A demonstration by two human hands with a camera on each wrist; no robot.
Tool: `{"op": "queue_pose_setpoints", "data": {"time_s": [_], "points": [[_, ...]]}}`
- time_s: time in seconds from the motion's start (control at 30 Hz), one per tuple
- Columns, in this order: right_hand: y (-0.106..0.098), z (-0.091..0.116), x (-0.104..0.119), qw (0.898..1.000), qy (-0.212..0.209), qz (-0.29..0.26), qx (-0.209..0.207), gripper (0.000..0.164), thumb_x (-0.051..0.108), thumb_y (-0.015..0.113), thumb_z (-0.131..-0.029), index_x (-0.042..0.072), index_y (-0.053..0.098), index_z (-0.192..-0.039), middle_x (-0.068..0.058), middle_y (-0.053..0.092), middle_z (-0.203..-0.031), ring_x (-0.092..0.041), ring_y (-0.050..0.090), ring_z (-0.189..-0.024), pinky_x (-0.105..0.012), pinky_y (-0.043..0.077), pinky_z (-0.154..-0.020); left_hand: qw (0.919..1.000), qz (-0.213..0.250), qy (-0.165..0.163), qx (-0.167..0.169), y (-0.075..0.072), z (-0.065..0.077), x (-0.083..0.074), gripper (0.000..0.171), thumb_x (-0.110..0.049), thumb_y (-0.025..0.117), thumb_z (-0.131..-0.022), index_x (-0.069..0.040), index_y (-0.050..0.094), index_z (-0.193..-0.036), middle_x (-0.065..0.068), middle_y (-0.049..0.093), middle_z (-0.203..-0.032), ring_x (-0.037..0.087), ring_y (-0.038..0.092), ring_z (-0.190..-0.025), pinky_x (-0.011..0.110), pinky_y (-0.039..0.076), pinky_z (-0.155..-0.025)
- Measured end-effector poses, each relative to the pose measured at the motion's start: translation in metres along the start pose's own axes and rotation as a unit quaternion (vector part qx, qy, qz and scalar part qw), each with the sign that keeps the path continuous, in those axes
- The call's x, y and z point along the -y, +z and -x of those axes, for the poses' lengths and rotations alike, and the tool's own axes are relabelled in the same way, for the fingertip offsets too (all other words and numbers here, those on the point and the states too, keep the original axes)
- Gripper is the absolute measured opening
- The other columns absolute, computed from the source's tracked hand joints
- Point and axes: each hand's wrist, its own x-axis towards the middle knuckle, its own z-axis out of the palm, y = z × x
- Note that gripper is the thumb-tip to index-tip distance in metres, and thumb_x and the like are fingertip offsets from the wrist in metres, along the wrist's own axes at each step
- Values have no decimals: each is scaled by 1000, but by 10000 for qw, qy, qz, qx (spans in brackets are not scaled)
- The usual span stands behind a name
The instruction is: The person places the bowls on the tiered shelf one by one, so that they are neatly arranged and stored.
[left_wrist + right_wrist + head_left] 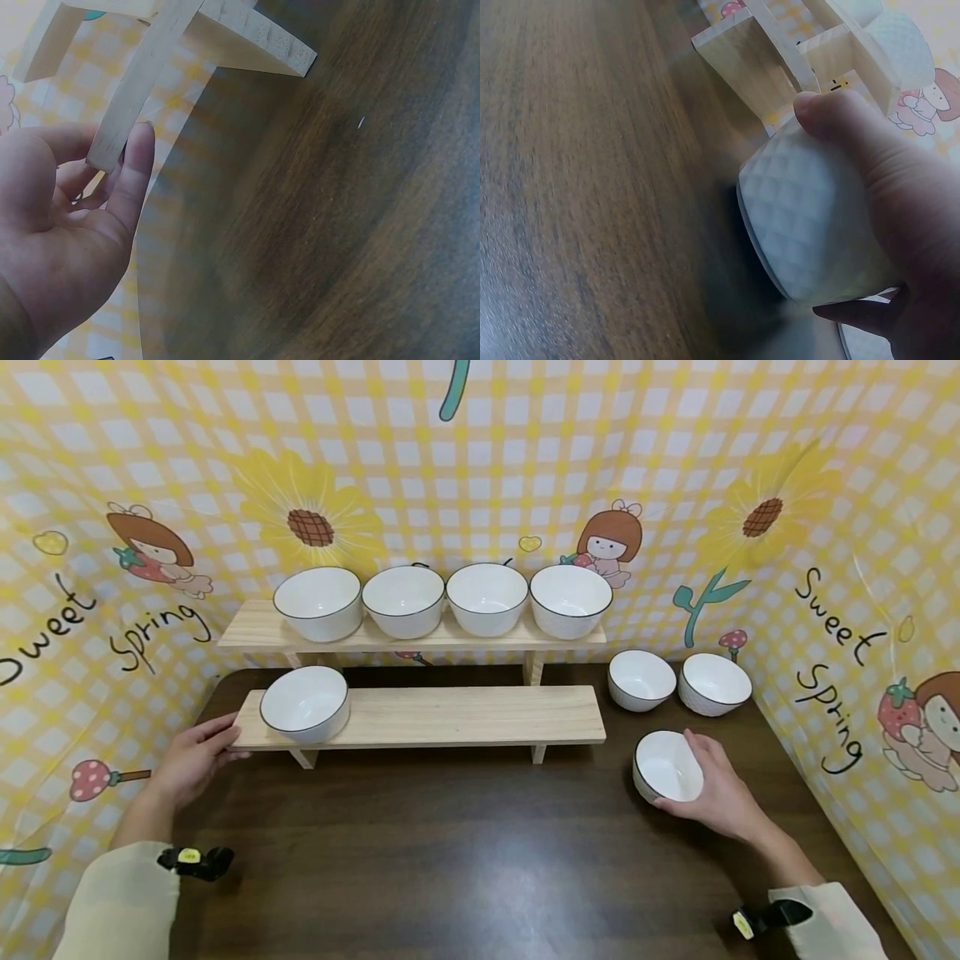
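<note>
At the table's right side, my right hand [722,793] grips a white bowl [666,767] with a dark rim, thumb and fingers on opposite sides. The right wrist view shows this bowl's diamond-textured wall [810,210]; I cannot tell whether its base touches the table. My left hand [191,762] pinches the left end of the lower board [472,714] of a two-tier wooden rack. In the left wrist view, the board's edge [139,94] passes between thumb and fingers. One white bowl [305,703] stands on the lower board's left part, near that hand.
Several matching bowls [487,600] line the upper board [251,625]. Two more, a left one [641,681] and a right one [715,684], stand on the dark wooden table [450,860] right of the rack. Yellow checked cloth [480,468] surrounds the back and sides.
</note>
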Motion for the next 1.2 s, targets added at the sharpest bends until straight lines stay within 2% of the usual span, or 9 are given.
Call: {"op": "queue_pose_setpoints", "data": {"time_s": [0.5,0.6,0.73,1.0,1.2], "points": [[-13,3,11,9995,-224,-51,-203,123,31,97,-65,-12,26,-155,-32,32,-144,-50,43,-123,-65,43,-92,9999,-147,17,20,-1,-1,1,74,-26,54,-107,11,15,-157,-19,56,-106,4,68,-87,19,59,-79],[-16,3,14,9990,-341,-44,-282,123,29,98,-63,-11,28,-154,-30,34,-144,-49,44,-122,-64,43,-90,10000,-25,15,30,-1,-1,0,74,-25,55,-107,12,15,-157,-22,58,-103,4,68,-86,19,59,-78],[-19,4,21,9979,-542,3,-359,122,28,99,-61,-10,30,-154,-28,35,-145,-47,45,-122,-63,44,-88,10000,-77,14,11,-1,0,0,74,-25,55,-107,13,15,-156,-25,60,-100,5,69,-84,19,59,-77],[-27,1,37,9963,-809,94,-261,123,31,100,-59,-7,32,-154,-24,36,-145,-45,47,-119,-63,47,-86,9998,-209,-1,-38,0,1,-1,73,-26,53,-108,12,16,-157,-20,58,-103,4,69,-85,19,59,-78],[-31,-2,49,9957,-900,165,-153,125,35,100,-60,-4,31,-156,-23,35,-146,-46,48,-120,-64,49,-87,9997,-227,-77,-53,0,0,-2,73,-26,54,-107,11,16,-157,-23,58,-101,5,68,-84,20,59,-79]]}}
